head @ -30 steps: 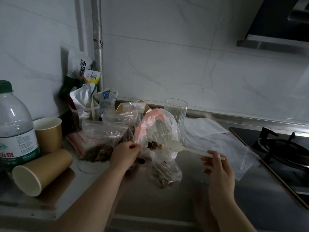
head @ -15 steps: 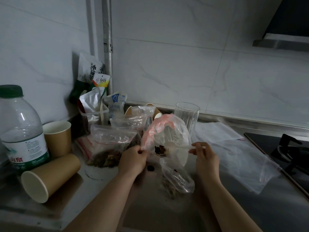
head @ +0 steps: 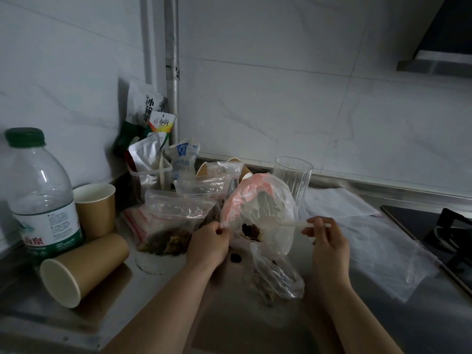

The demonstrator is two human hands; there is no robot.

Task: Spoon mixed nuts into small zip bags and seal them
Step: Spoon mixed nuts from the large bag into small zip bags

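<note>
A clear plastic bag with a pink rim stands open in the middle of the steel counter, with dark mixed nuts at its mouth. My left hand pinches the bag's left edge. My right hand holds the handle of a white plastic spoon whose bowl is inside the bag among the nuts. A small zip bag holding nuts lies on the counter just below. Another zip bag with nuts stands to the left.
A water bottle, an upright paper cup and a tipped paper cup stand at the left. Snack packets lean in the corner. A ribbed glass stands behind the bag. Empty flat bags lie right, beside a gas hob.
My right hand has moved left and pushed the spoon from outside the bag into its mouth among the nuts. My left hand has kept hold of the bag's edge.
</note>
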